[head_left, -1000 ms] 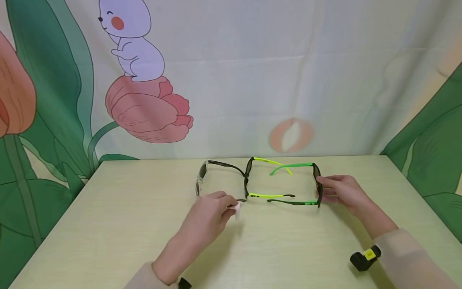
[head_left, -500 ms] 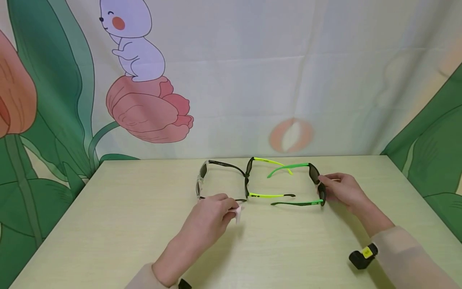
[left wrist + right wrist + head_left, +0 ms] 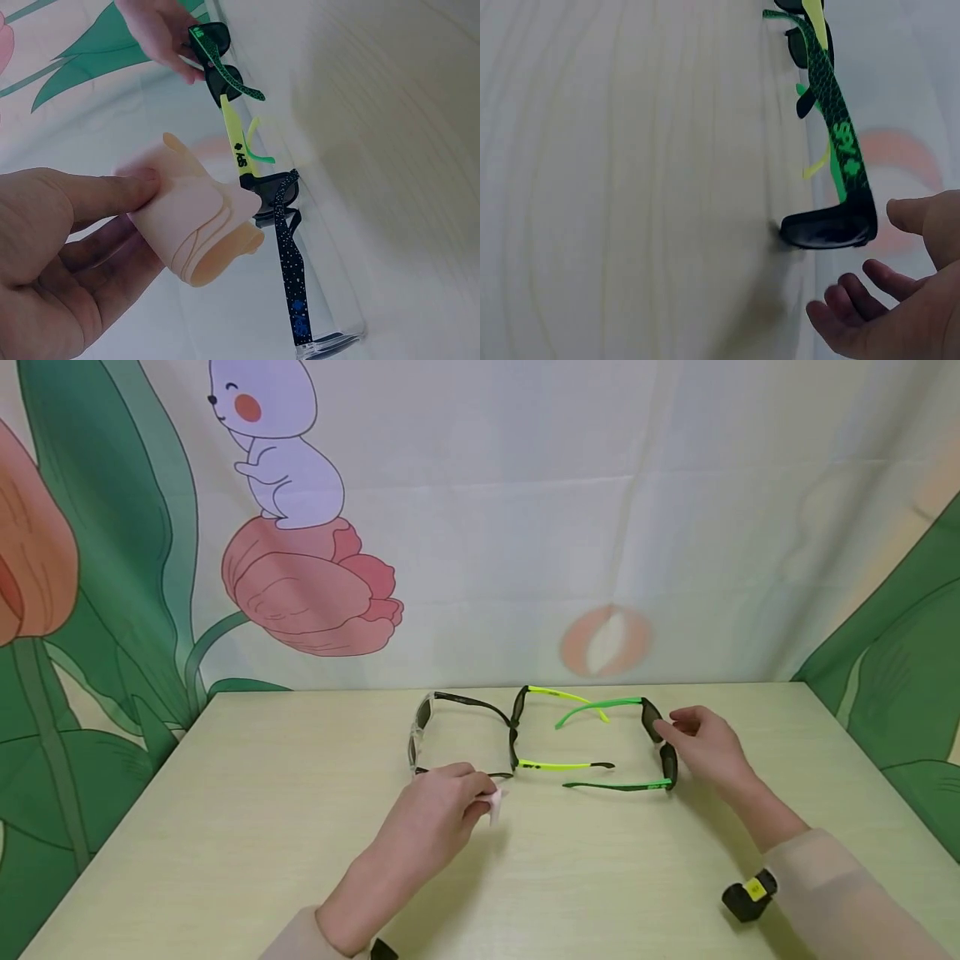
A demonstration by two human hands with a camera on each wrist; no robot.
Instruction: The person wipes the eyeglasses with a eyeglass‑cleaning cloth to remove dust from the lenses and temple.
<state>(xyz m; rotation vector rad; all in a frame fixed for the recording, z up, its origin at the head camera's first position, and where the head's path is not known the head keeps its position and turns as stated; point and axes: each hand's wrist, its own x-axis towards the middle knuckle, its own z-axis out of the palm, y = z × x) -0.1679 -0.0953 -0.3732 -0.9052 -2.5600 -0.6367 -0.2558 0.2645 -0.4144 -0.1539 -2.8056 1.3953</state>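
Observation:
My left hand [image 3: 438,806] pinches a folded pale pink cloth [image 3: 195,217] between thumb and fingers, just in front of the clear-framed sunglasses [image 3: 423,714]. Those have dark speckled temples, one partly hidden behind this hand. Beside the green-templed sunglasses [image 3: 670,766] is my right hand [image 3: 705,747]; in the right wrist view its fingers are relaxed and spread apart, just off the black frame. Between these two pairs stand black sunglasses with yellow temples [image 3: 555,767]. All three pairs have their temples unfolded, and the green and yellow ones overlap in the head view.
The pale wooden table [image 3: 225,827] reaches back to a hanging curtain [image 3: 480,568] printed with flowers, leaves and a white animal. The three pairs form a row near the table's back edge. A black wrist camera [image 3: 750,897] sits by the right sleeve.
The green-templed sunglasses have turned slightly, their near lens shifting right. My right hand has let go of them and lifted a little. My left hand stays almost still with the cloth.

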